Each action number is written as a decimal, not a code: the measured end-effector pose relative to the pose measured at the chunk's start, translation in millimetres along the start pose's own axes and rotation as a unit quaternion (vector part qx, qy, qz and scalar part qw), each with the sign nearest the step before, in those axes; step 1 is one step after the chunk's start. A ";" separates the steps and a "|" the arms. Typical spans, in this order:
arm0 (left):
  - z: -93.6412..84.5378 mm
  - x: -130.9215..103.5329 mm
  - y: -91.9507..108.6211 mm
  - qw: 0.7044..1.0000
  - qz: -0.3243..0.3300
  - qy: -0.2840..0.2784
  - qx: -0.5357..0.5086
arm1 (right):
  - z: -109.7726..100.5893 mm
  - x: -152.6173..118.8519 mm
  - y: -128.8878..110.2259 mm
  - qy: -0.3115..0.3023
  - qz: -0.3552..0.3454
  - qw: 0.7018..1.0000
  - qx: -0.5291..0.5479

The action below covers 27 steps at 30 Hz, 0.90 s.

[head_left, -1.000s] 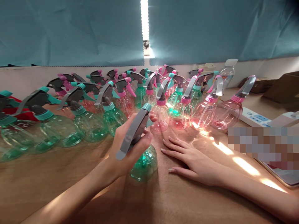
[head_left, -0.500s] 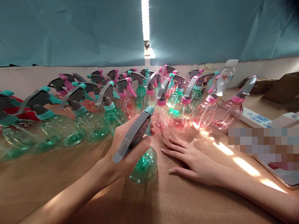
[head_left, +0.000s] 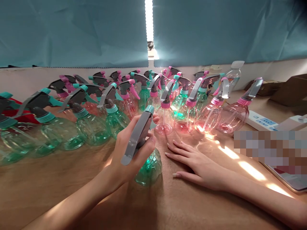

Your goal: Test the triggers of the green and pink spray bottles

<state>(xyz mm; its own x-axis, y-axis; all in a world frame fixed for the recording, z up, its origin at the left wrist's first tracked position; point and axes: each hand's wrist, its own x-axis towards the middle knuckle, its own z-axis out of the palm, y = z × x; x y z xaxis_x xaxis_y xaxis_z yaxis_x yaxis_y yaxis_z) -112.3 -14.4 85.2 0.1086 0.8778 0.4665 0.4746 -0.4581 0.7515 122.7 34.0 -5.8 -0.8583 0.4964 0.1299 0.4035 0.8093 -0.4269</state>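
Note:
Near the middle of the table, my left hand [head_left: 130,153] is wrapped round the neck and grey-and-teal spray head of a green spray bottle [head_left: 150,169]. The bottle's base is on the table, and its neck is hidden by my fingers. My right hand [head_left: 194,163] lies flat on the wooden table [head_left: 192,207] to the right of that bottle, fingers spread, holding nothing. Just beyond both hands stands a clear pink spray bottle [head_left: 164,119]. A green spray bottle [head_left: 117,119] stands beyond my left hand.
Rows of green and pink spray bottles stretch across the back, including a green one [head_left: 92,129] at left and a pink one [head_left: 232,116] at right. A white power strip [head_left: 261,120], a phone [head_left: 294,183] and a capped clear bottle [head_left: 233,76] are at right.
The spray head in my left hand has turned slightly and its nozzle end has shifted a little to the left. My right hand has stayed in place.

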 end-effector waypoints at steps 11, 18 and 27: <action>-0.5 0.4 -1.1 1.000 -0.010 -0.003 -0.021 | 0.4 -0.7 0.1 0.005 0.001 1.000 0.003; 0.2 1.0 0.3 1.000 -0.010 -0.001 -0.024 | 0.6 -0.3 0.1 0.005 -0.001 1.000 0.007; 0.3 1.4 -1.1 0.999 -0.003 -0.002 -0.034 | -0.7 0.3 0.2 -0.011 0.007 1.000 -0.010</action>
<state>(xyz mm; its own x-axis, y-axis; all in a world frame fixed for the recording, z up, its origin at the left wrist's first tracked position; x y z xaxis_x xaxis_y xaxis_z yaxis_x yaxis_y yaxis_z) -112.4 -12.6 84.9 0.1102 0.8810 0.4600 0.4152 -0.4613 0.7841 122.8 34.5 -5.2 -0.8593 0.5006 0.1049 0.4214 0.8091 -0.4095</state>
